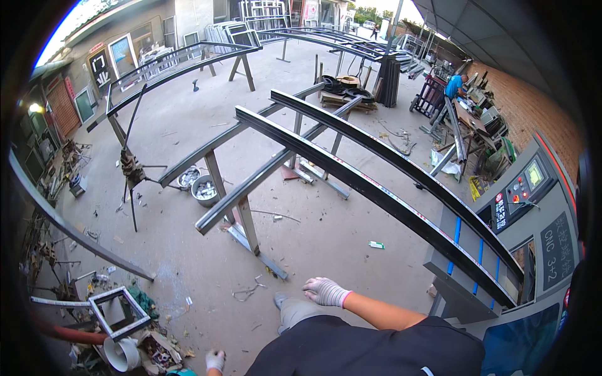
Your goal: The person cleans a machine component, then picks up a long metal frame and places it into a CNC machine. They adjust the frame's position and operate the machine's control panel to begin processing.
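My right hand [326, 292], in a pale knitted glove with a striped cuff, is held out in front of my body. Its fingers are loosely bent and slightly apart, with nothing in them. Low in the picture, my left hand [215, 360] wears a similar glove; it hangs loosely open, and I see nothing in it. Neither hand touches anything. Nearest to the right hand are two long dark profile bars, the near bar [351, 177] and the far bar [389, 150]. They lie side by side from a metal stand [248, 225] to the grey machine [467, 294] at right.
Buckets of small parts [204, 189] stand under the stand. A curved metal bar [75, 232], a small square frame [119, 313] and scrap lie at left. Dark frames [182, 59] rest on trestles farther off. A person in blue [454, 86] bends over a bench at far right.
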Demonstrator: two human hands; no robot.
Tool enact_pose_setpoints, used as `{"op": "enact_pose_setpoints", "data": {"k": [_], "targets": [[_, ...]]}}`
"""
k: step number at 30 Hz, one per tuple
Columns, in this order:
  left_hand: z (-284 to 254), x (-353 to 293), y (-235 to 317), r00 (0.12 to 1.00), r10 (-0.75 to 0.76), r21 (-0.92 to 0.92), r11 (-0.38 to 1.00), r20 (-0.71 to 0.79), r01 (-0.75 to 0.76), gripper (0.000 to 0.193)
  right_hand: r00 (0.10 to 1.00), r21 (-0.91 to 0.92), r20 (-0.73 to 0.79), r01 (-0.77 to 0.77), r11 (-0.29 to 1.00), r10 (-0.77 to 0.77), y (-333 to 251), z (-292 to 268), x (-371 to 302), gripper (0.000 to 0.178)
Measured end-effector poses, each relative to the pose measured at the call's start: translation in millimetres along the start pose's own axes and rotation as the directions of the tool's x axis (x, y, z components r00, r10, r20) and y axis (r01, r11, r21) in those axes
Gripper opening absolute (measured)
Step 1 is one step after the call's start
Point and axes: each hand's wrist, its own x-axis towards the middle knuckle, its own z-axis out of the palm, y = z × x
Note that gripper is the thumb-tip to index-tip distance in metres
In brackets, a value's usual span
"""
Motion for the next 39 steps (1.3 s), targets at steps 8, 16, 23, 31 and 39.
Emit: {"op": "enact_pose_setpoints", "data": {"k": [8,16,23,31,39], "targets": [[-5.9,-6.2,-22.7,0.971,-0.218,0.073,0.975,0.097,0.211,0.025,0.94,0.186,-0.228,0.297,0.937,-0.253,-81.2,-19.2,198.4,0.021],[-2.9,-20.4,-62.9,0.972,-0.232,-0.032,0.972,-0.029,0.231,0.023,0.751,0.22,-0.206,0.66,0.718,-0.627,-185.9,-32.5,372.6,0.013],[-45.6,66.1,-117.3,0.934,-0.325,-0.086,0.936,0.15,0.34,0.038,0.989,-0.15,0.05,0.147,0.978,-0.141,-216.4,-4.4,460.2,0.024],[-344.1,205.0,-87.3,0.951,-0.304,-0.062,0.95,0.062,0.308,0.042,0.991,-0.188,0.125,-0.026,0.982,0.05,-282.0,41.7,503.1,0.025],[-480.7,348.5,-18.8,0.985,0.096,-0.007,0.995,-0.141,-0.098,0.026,0.992,-0.026,-0.122,0.027,0.999,-0.03,-321.9,20.1,623.9,0.03]]}}
